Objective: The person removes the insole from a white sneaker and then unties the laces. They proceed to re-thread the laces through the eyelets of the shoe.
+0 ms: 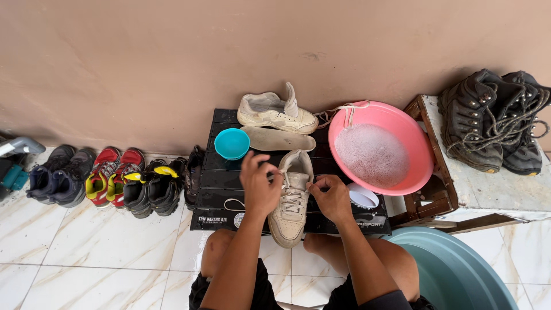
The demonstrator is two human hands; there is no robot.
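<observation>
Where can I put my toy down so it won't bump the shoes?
The white tile floor in front of the row of shoes is bare. The black table is crowded: cream shoe under both hands, teal bowl, pink basin.

A second cream sneaker (276,112) lies on its side at the back of a black slatted table (213,179), a loose insole (278,139) and a teal cup (232,143) just in front of it. A pink basin (414,143) holds foamy water (suds cover its middle). Brown hiking boots (497,121) sit on a white bench (488,192); shoes (109,177) line the wall.
</observation>
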